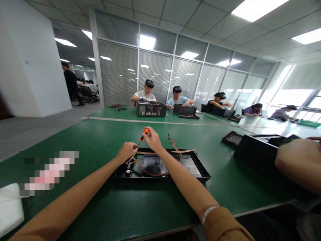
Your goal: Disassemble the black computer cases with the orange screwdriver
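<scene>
My right hand (153, 140) grips a screwdriver (144, 134) by its orange and black handle, the shaft slanting down to the left. At the screwdriver's tip, my left hand (127, 151) has its fingers pinched together over the far left corner of a black computer case part (164, 179). What those fingers hold is hidden. The case part lies flat like a shallow tray, with a dark round shape and a silvery area inside. Thin reddish-brown cables (152, 174) run across it, and a loose cable end (172, 139) reaches past its far edge.
All this rests on a green-topped table (95, 207). A white object (11, 207) lies at the left, beside a pixelated patch. To the right, a neighbour's arm (298, 160) overlaps a black computer case (258, 150). Across the table, several people handle computer cases (151, 109).
</scene>
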`<action>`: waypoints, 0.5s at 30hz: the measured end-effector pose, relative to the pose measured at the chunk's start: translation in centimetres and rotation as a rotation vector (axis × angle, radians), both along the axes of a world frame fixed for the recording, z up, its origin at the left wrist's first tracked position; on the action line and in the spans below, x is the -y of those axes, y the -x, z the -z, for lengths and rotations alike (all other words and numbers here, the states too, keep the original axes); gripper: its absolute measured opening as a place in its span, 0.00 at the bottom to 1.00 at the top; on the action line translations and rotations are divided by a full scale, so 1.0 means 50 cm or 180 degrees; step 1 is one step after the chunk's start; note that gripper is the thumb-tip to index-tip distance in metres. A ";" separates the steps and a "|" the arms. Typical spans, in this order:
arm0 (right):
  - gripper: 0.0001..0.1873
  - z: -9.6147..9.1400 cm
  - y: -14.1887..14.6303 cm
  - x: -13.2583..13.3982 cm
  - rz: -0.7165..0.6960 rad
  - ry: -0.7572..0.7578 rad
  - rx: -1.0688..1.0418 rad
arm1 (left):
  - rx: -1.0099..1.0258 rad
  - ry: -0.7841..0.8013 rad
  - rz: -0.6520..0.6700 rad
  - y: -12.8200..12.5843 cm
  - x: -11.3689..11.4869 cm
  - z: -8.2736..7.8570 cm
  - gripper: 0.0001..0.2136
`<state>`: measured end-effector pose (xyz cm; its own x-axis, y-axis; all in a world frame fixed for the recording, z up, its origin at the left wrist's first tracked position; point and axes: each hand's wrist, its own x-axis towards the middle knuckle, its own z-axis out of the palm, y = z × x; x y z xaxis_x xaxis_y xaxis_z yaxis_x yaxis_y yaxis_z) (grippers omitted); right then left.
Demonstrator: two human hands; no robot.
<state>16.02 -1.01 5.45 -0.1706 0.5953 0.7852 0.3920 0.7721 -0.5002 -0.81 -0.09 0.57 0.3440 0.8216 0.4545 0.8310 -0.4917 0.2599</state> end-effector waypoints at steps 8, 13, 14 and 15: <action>0.19 0.001 0.000 0.001 -0.0108 0.0093 0.0002 | -0.0026 0.0021 -0.0018 -0.003 0.008 -0.006 0.08; 0.19 0.004 -0.001 -0.002 -0.0073 0.0101 0.0041 | -0.0164 0.0006 0.0013 -0.001 0.002 -0.001 0.08; 0.19 0.004 -0.001 -0.002 -0.0086 0.0096 0.0045 | -0.0185 -0.0004 0.0015 -0.001 0.001 0.000 0.09; 0.19 0.005 0.000 -0.002 -0.0104 0.0094 0.0050 | -0.0206 -0.0020 0.0024 -0.001 0.001 0.001 0.09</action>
<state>16.04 -0.88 5.21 -0.2027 0.6121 0.7644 0.3747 0.7696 -0.5170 -0.78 -0.12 0.51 0.3791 0.8161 0.4362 0.8422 -0.4996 0.2028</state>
